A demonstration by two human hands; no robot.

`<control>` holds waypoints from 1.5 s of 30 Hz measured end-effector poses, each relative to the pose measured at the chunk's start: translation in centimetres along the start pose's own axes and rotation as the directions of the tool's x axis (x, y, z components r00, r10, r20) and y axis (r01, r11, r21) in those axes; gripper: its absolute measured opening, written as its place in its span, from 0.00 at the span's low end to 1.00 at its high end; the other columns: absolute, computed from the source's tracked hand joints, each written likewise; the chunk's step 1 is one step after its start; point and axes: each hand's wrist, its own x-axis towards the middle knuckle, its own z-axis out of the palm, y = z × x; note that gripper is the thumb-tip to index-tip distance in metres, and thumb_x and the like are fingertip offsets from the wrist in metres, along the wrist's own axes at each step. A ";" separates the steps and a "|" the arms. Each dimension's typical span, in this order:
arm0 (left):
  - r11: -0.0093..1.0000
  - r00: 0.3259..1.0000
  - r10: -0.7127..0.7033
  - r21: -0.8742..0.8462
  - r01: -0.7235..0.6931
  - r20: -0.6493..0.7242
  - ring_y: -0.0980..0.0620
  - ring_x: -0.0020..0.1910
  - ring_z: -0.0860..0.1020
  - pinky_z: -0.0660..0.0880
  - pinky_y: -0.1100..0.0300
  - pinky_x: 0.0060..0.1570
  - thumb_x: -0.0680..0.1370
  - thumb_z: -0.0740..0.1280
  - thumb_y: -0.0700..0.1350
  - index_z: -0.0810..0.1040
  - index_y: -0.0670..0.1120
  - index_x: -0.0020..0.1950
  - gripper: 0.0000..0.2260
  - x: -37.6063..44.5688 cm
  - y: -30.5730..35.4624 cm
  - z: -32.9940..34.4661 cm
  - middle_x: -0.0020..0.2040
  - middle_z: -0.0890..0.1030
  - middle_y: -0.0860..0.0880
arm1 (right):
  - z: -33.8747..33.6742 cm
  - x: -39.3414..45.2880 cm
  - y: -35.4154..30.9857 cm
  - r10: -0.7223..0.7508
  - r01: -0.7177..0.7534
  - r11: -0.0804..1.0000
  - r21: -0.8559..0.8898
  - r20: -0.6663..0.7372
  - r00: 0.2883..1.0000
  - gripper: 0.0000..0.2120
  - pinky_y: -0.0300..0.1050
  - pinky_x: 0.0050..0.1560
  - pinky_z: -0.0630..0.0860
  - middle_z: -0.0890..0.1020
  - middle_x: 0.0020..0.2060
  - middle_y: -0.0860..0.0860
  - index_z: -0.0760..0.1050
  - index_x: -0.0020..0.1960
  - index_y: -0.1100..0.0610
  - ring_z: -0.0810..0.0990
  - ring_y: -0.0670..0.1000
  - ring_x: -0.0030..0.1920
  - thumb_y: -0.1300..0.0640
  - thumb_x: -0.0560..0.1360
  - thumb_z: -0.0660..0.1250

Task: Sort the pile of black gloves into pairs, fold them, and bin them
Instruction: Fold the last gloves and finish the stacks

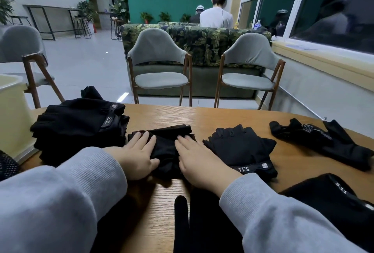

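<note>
**Hands flat on a glove at table centre**

A wooden table, far edge bare. Glove pile far left; loose gloves right. Left hand and right hand, fingers straight and together, press the black glove.

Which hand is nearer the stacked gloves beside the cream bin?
Left. The left hand presses the folded gloves right beside the stack; the right hand lies farther right.
</note>
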 end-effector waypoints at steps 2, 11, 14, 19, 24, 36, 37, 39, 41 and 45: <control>1.000 1.000 0.021 -0.020 -0.021 0.005 0.50 0.73 0.32 0.40 0.49 0.73 0.82 0.49 0.54 0.35 0.48 0.76 0.29 -0.3 -0.4 0.0 0.76 0.33 0.48 | -0.8 -0.8 -0.2 0.009 -0.008 1.000 -0.026 0.044 0.999 0.26 0.48 0.74 0.43 0.48 0.77 0.54 0.47 0.76 0.60 0.46 0.52 0.76 0.59 0.81 0.50; 0.990 0.950 0.141 0.065 -0.128 -0.280 0.50 0.73 0.32 0.35 0.47 0.72 0.82 0.46 0.50 0.39 0.52 0.77 0.25 -4.0 1.8 -0.8 0.77 0.36 0.48 | -3.2 -5.8 -1.0 -0.038 0.031 0.996 -0.087 -0.083 0.996 0.26 0.45 0.74 0.43 0.50 0.76 0.53 0.48 0.76 0.59 0.46 0.52 0.76 0.56 0.82 0.52; 0.973 0.879 0.226 0.048 -0.227 -0.421 0.55 0.69 0.28 0.34 0.48 0.71 0.82 0.46 0.50 0.40 0.53 0.77 0.25 -5.6 3.1 -0.5 0.76 0.36 0.51 | -2.9 -7.8 -1.3 -0.034 0.025 0.996 -0.090 -0.099 0.995 0.28 0.42 0.72 0.39 0.46 0.77 0.52 0.43 0.77 0.58 0.42 0.50 0.76 0.54 0.82 0.52; 0.954 0.813 0.272 0.033 -0.298 -0.515 0.59 0.65 0.26 0.32 0.50 0.71 0.82 0.46 0.54 0.45 0.52 0.77 0.24 -7.8 5.1 0.2 0.77 0.39 0.55 | -2.4 -11.2 -2.2 0.072 -0.079 0.985 -0.152 -0.050 0.996 0.35 0.49 0.72 0.35 0.37 0.76 0.51 0.37 0.77 0.54 0.33 0.53 0.74 0.48 0.80 0.56; 0.897 0.762 0.302 -0.100 -0.431 -0.572 0.61 0.68 0.30 0.32 0.54 0.70 0.82 0.50 0.52 0.52 0.51 0.77 0.23 -8.7 6.7 1.3 0.77 0.45 0.56 | -2.0 -13.4 -1.5 0.233 -0.239 0.967 -0.088 -0.072 0.970 0.37 0.50 0.72 0.36 0.37 0.76 0.49 0.33 0.76 0.51 0.33 0.52 0.74 0.47 0.80 0.56; 0.691 0.726 0.209 -0.426 -0.583 -0.655 0.65 0.71 0.39 0.38 0.63 0.69 0.81 0.58 0.46 0.56 0.52 0.76 0.24 -6.4 10.0 7.9 0.76 0.52 0.59 | -2.0 -16.2 1.8 0.330 -0.333 0.943 0.017 -0.191 0.924 0.30 0.45 0.72 0.48 0.47 0.75 0.43 0.48 0.76 0.45 0.45 0.47 0.74 0.49 0.79 0.58; 0.695 0.719 0.228 -0.407 -0.592 -0.656 0.65 0.72 0.40 0.38 0.63 0.70 0.81 0.59 0.46 0.56 0.52 0.76 0.24 -6.3 9.9 8.2 0.76 0.52 0.59 | -2.3 -16.6 2.3 0.364 -0.365 0.931 0.027 -0.169 0.916 0.31 0.46 0.72 0.49 0.47 0.75 0.43 0.48 0.76 0.45 0.46 0.47 0.74 0.49 0.79 0.59; 0.687 0.699 0.283 -0.370 -0.626 -0.657 0.65 0.73 0.41 0.39 0.64 0.71 0.80 0.60 0.46 0.55 0.54 0.75 0.25 -6.0 9.7 8.2 0.74 0.50 0.62 | -2.7 -17.3 3.2 0.426 -0.422 0.905 0.062 -0.110 0.898 0.32 0.46 0.72 0.52 0.49 0.75 0.42 0.49 0.76 0.45 0.50 0.47 0.74 0.49 0.78 0.62; 0.672 0.689 0.319 -0.358 -0.649 -0.651 0.66 0.73 0.42 0.41 0.65 0.72 0.80 0.61 0.47 0.56 0.55 0.75 0.25 -5.8 9.5 8.1 0.74 0.50 0.64 | -2.8 -17.7 3.9 0.463 -0.454 0.883 0.118 -0.060 0.884 0.31 0.45 0.71 0.56 0.53 0.75 0.43 0.52 0.76 0.46 0.54 0.47 0.74 0.50 0.77 0.64; 0.650 0.679 0.338 -0.361 -0.669 -0.651 0.66 0.73 0.44 0.46 0.63 0.73 0.79 0.62 0.47 0.59 0.56 0.74 0.24 -5.7 9.4 8.3 0.74 0.52 0.63 | -2.7 -18.1 4.3 0.508 -0.492 0.851 0.182 -0.050 0.860 0.31 0.41 0.69 0.58 0.56 0.74 0.42 0.55 0.75 0.45 0.55 0.45 0.73 0.52 0.77 0.65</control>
